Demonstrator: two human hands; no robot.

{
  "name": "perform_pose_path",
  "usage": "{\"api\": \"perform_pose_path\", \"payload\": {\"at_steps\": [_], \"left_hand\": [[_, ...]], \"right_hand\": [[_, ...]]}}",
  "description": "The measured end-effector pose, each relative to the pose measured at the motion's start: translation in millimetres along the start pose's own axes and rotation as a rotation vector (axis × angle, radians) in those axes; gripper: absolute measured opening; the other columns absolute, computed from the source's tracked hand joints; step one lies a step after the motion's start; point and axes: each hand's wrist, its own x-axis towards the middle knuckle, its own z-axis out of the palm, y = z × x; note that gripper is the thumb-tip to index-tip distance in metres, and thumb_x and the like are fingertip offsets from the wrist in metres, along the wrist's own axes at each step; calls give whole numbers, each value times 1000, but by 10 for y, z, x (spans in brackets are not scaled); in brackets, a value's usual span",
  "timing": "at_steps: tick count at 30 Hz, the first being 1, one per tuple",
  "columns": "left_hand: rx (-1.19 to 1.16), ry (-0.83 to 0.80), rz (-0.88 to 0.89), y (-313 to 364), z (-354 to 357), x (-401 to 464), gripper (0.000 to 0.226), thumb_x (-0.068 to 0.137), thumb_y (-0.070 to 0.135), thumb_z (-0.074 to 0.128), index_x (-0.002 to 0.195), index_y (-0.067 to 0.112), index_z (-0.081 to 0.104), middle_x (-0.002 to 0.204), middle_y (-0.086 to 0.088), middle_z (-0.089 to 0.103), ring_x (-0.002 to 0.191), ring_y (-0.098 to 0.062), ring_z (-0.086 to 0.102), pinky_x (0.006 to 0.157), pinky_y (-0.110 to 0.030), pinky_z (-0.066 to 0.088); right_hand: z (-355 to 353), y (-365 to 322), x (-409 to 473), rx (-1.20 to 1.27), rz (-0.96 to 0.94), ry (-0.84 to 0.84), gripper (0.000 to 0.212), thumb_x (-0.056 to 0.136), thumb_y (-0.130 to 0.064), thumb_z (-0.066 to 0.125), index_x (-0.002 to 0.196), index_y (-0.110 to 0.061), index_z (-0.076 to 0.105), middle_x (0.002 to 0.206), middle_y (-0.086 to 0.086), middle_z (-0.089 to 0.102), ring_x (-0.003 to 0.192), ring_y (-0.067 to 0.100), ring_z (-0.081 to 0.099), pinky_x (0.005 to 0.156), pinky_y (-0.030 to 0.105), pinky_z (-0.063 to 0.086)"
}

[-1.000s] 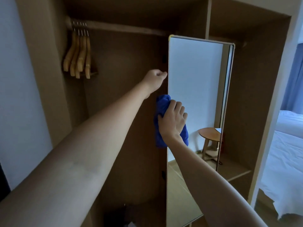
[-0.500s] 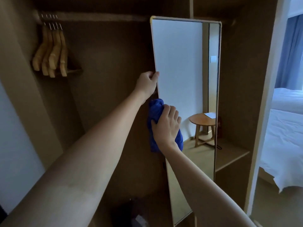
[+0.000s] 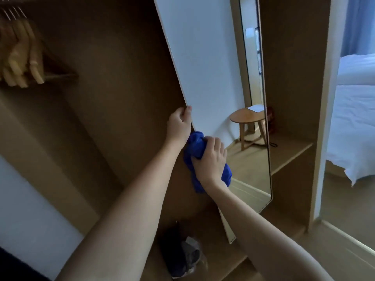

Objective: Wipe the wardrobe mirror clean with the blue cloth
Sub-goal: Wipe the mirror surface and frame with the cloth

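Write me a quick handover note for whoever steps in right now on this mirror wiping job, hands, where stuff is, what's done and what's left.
Left hand: grips the mirror's left edge, steadying it.
Right hand: holds the bunched blue cloth against the mirror's lower left edge.
The mirror stands inside the open wardrobe.
Done: cannot tell from the glass which parts are already wiped.
Left: likely the lowest strip and the right side; check for streaks.

dim wardrobe interior, cool daylight from right of the fingers, blurred hangers (image 3: 19, 57) far left, wide-angle edge bending
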Motion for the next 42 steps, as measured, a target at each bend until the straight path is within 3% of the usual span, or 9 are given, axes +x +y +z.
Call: {"api": "perform_pose_path", "payload": {"at_steps": [2, 8, 12, 15, 19, 27, 31, 36, 42], "left_hand": [[13, 27, 0, -123, 86, -95, 36, 104, 37, 45, 90, 8, 61, 81, -13, 63, 75, -27, 58, 76, -43, 50], [-37, 68, -60, -561, 271, -231, 35, 87, 61, 50, 91, 29, 63, 98, -17, 69, 96, -36, 66, 87, -58, 54], [-49, 71, -103, -635, 361, -401, 43, 95, 46, 52, 118, 10, 62, 105, -4, 70, 101, -19, 67, 92, -48, 55], [-26, 74, -118, -735, 444, -492, 33, 101, 30, 53, 122, 5, 60, 103, -1, 67, 100, -15, 66, 93, -39, 56], [66, 95, -96, -898, 579, -633, 30, 104, 27, 48, 115, 2, 62, 84, 13, 60, 75, 8, 59, 68, -5, 43], [107, 170, -159, -1262, 890, -875, 33, 105, 28, 45, 122, 4, 59, 106, 0, 65, 97, -7, 60, 73, 0, 41], [182, 232, -207, -1494, 1128, -1116, 29, 106, 25, 42, 103, 3, 61, 79, 7, 59, 69, 0, 54, 61, -8, 37], [204, 181, -324, -1820, 1468, -1519, 23, 106, 20, 42, 100, 6, 59, 80, 13, 58, 75, 12, 57, 69, -3, 39], [175, 177, -483, -2214, 1632, -1712, 47, 101, 48, 39, 119, 11, 62, 93, 17, 63, 98, -20, 66, 86, -33, 52]], "right_hand": [[13, 86, -54, -43, -27, -29, 53, 70, -16, 79, 117, -10, 55, 111, 8, 56, 98, 27, 52, 89, 41, 45], [113, 948, -914, -242, 67, -300, 61, 69, -27, 83, 118, -14, 50, 111, 7, 55, 98, 30, 56, 85, 42, 46], [178, 986, -1044, -190, 324, -374, 48, 77, -23, 75, 116, -14, 50, 115, 6, 52, 106, 28, 52, 92, 40, 40], [234, 761, -926, -52, 350, -236, 44, 73, -14, 75, 111, -10, 53, 110, 8, 53, 101, 30, 51, 89, 41, 41], [119, 652, -749, 206, 346, -86, 48, 70, -8, 75, 113, -11, 54, 112, 4, 52, 100, 19, 45, 88, 31, 37], [288, 1472, -1386, 44, 636, -468, 41, 75, -7, 70, 110, -15, 50, 113, 5, 49, 99, 29, 53, 88, 41, 45], [417, 1441, -1445, 97, 712, -369, 39, 74, -2, 65, 107, -17, 50, 109, 0, 49, 95, 23, 52, 87, 41, 47], [401, 1666, -1565, 248, 705, -294, 35, 77, -8, 68, 100, -25, 48, 101, -8, 51, 89, 13, 51, 80, 29, 45], [481, 2167, -1871, 152, 977, -452, 26, 78, -8, 54, 93, -26, 44, 100, -3, 50, 86, 22, 54, 79, 47, 52]]}}
